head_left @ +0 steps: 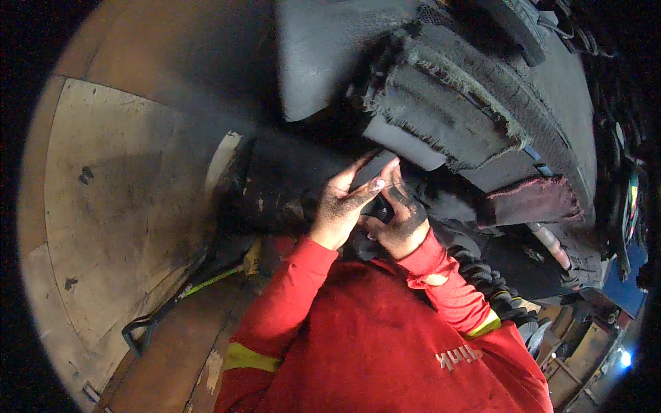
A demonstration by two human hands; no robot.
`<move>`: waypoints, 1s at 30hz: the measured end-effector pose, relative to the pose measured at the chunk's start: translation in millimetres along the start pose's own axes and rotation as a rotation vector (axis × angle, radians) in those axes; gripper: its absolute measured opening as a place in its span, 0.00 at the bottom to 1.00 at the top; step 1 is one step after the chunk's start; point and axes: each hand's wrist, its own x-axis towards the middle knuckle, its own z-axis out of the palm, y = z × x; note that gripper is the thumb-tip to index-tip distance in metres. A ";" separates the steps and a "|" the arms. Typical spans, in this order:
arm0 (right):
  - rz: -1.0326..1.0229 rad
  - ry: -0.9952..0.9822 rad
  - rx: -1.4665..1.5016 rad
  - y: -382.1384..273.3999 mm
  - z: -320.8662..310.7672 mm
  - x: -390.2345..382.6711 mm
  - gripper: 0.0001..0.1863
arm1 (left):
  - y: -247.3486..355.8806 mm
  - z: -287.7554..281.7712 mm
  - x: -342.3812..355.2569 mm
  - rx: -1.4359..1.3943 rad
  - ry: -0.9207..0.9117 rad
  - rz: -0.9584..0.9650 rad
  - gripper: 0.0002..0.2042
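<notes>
One big pale wooden panel (103,186) takes up my left side, fyi. Next down in size is the frayed grey cloth (447,113), up and to the right, then a smaller maroon cloth (533,201) lower right of that. Then my sooty hands: left hand (339,206) has thumb and fingers clamped around a small dark block (374,170), right hand (405,219) has fingers up at its right end, can't tell if they're gripping. Block's tilted, just below the grey cloth.
</notes>
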 end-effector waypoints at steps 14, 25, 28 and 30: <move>-0.152 0.170 0.069 -29.5 14.9 -0.4 0.41 | 50.2 15.6 -18.9 0.594 0.108 0.211 0.24; 0.191 -0.080 0.855 -25.0 13.3 11.9 0.36 | 75.5 30.4 10.4 1.263 0.080 0.151 0.16; 0.283 -0.103 0.869 -4.3 15.4 17.0 0.36 | 53.1 24.0 27.7 1.237 0.110 -0.006 0.17; 0.315 -0.117 0.704 16.4 8.6 20.8 0.41 | 31.8 18.5 42.1 1.093 0.099 0.080 0.16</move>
